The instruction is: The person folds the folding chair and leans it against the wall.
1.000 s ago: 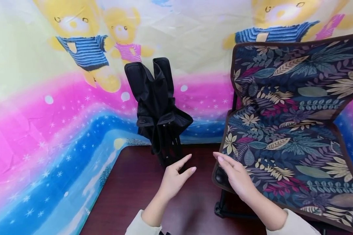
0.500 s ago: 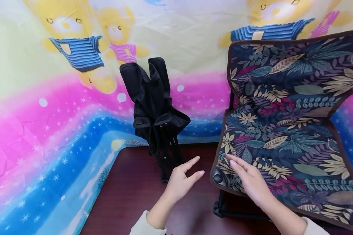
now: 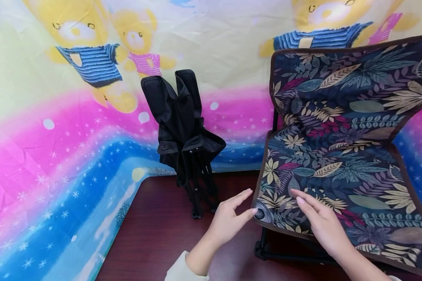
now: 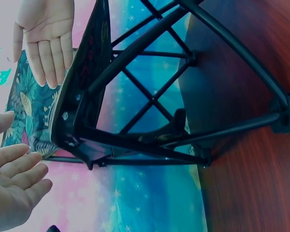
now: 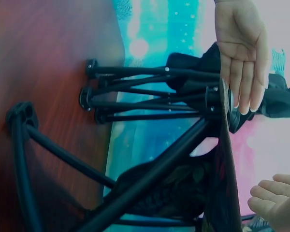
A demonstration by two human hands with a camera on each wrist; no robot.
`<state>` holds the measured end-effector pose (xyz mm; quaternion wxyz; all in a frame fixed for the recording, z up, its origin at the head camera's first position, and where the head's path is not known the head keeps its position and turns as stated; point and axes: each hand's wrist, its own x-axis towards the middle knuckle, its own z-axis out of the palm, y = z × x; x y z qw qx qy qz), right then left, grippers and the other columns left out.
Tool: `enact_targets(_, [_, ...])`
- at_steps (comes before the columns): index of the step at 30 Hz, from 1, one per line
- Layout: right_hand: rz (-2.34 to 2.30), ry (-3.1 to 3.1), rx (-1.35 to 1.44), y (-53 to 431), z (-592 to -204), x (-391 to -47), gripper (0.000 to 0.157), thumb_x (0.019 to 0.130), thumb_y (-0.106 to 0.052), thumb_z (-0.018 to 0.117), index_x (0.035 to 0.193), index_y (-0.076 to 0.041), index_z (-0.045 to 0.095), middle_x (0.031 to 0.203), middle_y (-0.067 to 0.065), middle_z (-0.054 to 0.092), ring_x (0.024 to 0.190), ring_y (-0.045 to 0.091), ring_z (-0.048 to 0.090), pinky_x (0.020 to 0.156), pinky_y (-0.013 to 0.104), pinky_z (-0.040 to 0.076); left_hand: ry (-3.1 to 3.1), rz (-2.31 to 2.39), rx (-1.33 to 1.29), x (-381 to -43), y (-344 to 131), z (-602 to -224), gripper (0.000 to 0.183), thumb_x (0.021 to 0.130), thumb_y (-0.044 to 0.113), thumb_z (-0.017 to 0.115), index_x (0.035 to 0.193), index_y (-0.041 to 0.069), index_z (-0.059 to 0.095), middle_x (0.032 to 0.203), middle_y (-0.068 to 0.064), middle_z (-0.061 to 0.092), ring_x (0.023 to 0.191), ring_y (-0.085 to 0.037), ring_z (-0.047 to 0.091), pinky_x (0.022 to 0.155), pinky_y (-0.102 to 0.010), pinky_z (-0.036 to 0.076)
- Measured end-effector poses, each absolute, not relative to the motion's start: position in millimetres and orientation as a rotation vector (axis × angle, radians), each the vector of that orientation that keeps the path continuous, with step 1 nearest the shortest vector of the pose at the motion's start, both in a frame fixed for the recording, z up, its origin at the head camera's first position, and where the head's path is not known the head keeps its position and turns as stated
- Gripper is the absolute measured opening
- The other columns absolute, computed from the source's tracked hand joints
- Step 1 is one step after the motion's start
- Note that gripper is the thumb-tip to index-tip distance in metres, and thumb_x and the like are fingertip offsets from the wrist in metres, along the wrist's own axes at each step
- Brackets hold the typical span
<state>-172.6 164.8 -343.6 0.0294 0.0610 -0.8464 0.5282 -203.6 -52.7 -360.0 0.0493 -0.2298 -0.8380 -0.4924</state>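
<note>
Head view: left hand and right hand, fingers straight, near patterned chair on wooden surface

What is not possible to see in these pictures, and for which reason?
Head: upper right of patterned chair, cut off by edge.
Head: reddish surface beneath chair, mostly hidden by its seat.
Left wrist: small black thing, cut off by bottom edge.
Right wrist: part of folded black item, hidden behind seat.
</note>
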Motion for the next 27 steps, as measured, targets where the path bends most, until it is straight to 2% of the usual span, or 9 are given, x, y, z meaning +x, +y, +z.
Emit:
enact_targets(16, [1.367,-2.77,0.032,207,-357,-162,0.051,0.093,-0.038,0.029,0.134,-0.006,0.031,0.131,0.025,0.031,0.113,0.045,0.031,0.077,0.058,0.032,-2.515,-1.319,-0.859,-203,-42,-364,0.041,0.081,0.022,0.06,0.119,0.008,0.054,0.122,-0.001,0.049,0.118,-0.013,0.038,0.096,-0.03,0.029])
enact_targets(27, [1.275,-2.933,-0.142,236,-362,-156,0.061,0.092,-0.046,0.02,0.139,-0.008,0.015,0.129,0.033,0.026,0.106,0.05,0.034,0.066,0.053,0.04,-2.578,-1.237,-0.936,-207,-37,-369,0.043,0.082,0.025,0.06,0.121,0.009,0.052,0.124,-0.001,0.047,0.119,-0.011,0.035,0.098,-0.027,0.026])
